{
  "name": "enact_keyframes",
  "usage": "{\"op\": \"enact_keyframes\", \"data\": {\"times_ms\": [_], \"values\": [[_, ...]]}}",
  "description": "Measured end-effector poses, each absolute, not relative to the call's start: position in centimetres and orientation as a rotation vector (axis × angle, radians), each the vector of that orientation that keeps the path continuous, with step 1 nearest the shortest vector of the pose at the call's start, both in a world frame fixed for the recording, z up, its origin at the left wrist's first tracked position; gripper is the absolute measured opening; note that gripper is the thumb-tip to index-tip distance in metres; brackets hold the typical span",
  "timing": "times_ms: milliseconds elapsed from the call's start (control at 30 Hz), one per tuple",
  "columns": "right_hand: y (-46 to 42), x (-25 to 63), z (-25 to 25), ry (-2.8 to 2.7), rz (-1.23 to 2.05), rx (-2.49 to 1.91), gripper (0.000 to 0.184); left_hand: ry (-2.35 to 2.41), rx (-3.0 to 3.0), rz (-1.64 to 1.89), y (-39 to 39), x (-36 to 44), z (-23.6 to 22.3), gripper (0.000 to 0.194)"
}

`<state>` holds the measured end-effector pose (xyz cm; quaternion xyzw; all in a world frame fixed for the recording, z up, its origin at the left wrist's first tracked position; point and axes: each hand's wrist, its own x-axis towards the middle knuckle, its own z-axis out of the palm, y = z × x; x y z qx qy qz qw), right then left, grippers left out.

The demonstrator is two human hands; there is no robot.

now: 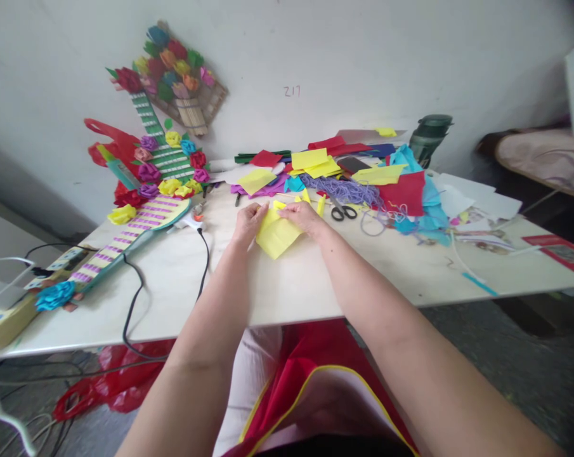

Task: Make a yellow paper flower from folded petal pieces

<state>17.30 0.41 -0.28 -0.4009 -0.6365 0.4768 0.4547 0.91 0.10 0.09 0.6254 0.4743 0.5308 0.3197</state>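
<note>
Between both hands a piece of yellow crepe paper (278, 236) is held just over the table, one corner pointing toward me. My left hand (251, 222) pinches its left edge between thumb and fingers. At its upper right edge, my right hand (302, 216) is closed on the same paper, near a small folded yellow bit at the fingertips. Small yellow strips (321, 204) lie just beyond my right hand. Black-handled scissors (344, 212) rest to the right of it.
Paper sheets, purple yarn (346, 190) and a red sheet (403, 193) pile along the wall. A green bottle (429, 139) stands back right. Flower-decorated cardboard (139, 225) and a glue gun (191, 219) with its black cord lie left. A power strip (11, 320) sits at the left edge.
</note>
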Motion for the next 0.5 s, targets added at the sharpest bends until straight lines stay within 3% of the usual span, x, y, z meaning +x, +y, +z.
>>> {"op": "enact_keyframes", "data": {"times_ms": [500], "values": [[-0.5,17.8,0.5,-1.572,1.206,-0.929,0.025,0.961,1.468,1.191,-1.0,0.8,0.4,0.035]]}}
